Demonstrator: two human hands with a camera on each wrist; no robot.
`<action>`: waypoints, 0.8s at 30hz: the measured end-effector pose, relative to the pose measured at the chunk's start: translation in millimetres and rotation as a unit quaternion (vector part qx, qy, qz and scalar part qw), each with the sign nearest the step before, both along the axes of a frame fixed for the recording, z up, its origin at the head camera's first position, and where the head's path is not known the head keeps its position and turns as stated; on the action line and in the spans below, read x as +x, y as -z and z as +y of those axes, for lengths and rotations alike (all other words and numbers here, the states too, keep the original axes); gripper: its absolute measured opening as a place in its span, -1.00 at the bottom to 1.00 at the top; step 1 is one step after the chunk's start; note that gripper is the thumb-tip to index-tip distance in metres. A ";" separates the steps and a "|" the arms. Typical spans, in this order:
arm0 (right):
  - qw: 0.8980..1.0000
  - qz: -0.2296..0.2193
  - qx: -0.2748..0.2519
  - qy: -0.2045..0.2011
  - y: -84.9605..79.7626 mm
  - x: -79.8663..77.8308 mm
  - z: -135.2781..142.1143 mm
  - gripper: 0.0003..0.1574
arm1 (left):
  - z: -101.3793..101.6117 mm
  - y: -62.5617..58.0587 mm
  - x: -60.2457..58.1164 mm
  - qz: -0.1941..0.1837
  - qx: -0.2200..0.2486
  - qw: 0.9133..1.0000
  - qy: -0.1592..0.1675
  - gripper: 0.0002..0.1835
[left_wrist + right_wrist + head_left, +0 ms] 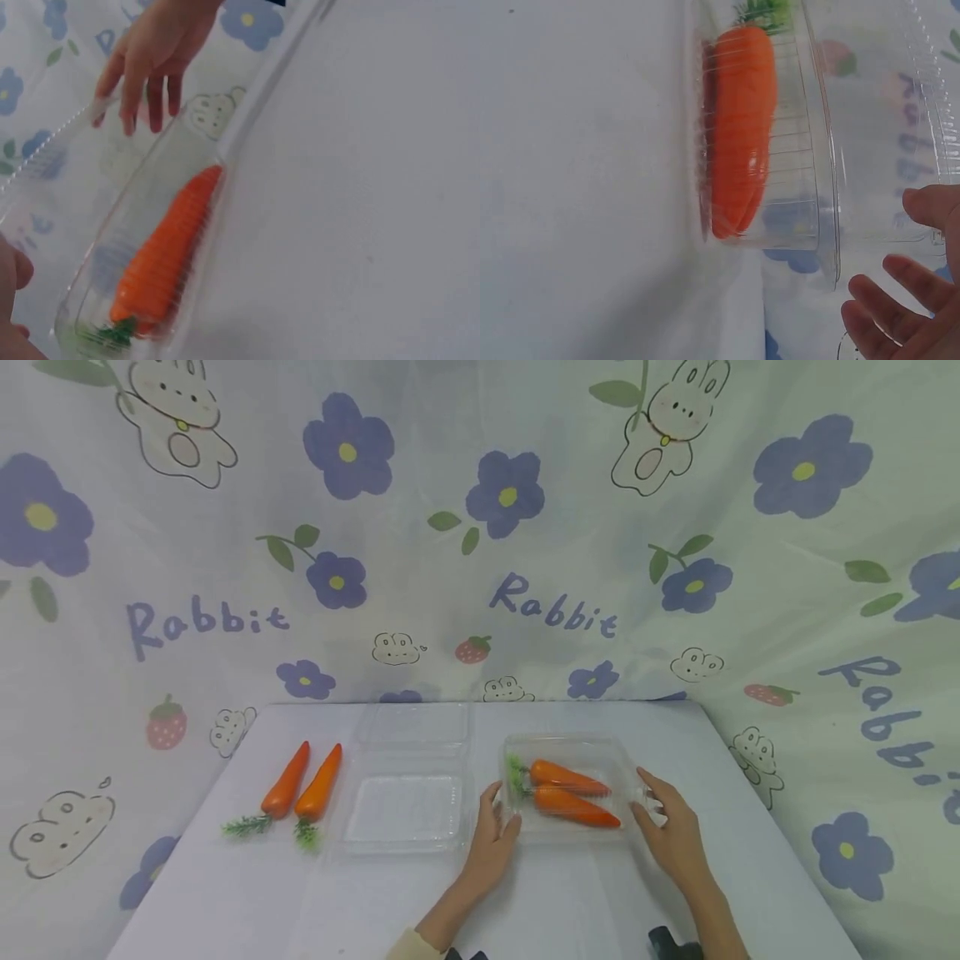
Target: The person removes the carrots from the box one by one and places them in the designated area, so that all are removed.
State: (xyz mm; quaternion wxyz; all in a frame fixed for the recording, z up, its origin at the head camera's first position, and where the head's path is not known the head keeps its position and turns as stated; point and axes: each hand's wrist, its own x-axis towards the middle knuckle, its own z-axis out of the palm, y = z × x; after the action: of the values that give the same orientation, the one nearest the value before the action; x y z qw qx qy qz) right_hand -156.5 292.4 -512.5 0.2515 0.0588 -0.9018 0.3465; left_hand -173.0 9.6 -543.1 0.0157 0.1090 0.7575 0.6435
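A clear plastic clamshell box (558, 835) holds two orange carrots (573, 807) with green tops, lying side by side. Its transparent hinged lid (877, 142) stands raised over the base at an angle. My left hand (491, 847) is at the box's left side and holds the lid's edge between thumb and fingers. On the opposite side, my right hand (671, 827) pinches the lid's corner, its other fingers spread below, as the right wrist view shows. Only part of the left thumb (19, 270) shows in the left wrist view.
A second clear clamshell box (408, 814) lies open to the left, its lid (412, 725) folded back behind it. Further left, two more carrots (318, 785) rest on the white table (390, 902). A rabbit-patterned curtain (420, 552) hangs behind the table.
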 end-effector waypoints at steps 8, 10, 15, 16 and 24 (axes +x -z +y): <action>1.000 0.018 -0.014 0.006 -12.2 -10.1 4.1 -0.31 | 12.8 -32.1 4.9 0.000 0.008 0.999 -0.038 -0.31; 0.999 0.030 -0.022 -0.002 -15.1 -14.5 6.0 -0.30 | 14.2 -42.9 4.3 0.005 -0.004 0.999 -0.038 -0.33; 0.999 0.044 -0.019 -0.004 -22.2 -25.7 10.2 -0.35 | 11.8 -61.0 -4.4 0.031 -0.056 0.997 -0.041 -0.43; 0.999 0.043 -0.016 -0.004 -24.0 -27.4 10.6 -0.38 | 10.2 -63.3 -6.9 0.039 -0.063 0.996 -0.042 -0.45; 1.000 0.009 -0.009 -0.025 -35.5 -39.4 13.7 -0.64 | -5.1 -76.5 -31.9 0.094 -0.093 0.990 -0.059 -0.63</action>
State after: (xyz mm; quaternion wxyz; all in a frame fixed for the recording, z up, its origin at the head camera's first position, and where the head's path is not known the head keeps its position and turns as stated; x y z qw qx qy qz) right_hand -196.0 306.1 -477.1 0.2514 0.0825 -0.8944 0.3605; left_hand -204.9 4.6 -466.6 -0.0833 0.1222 0.8170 0.5573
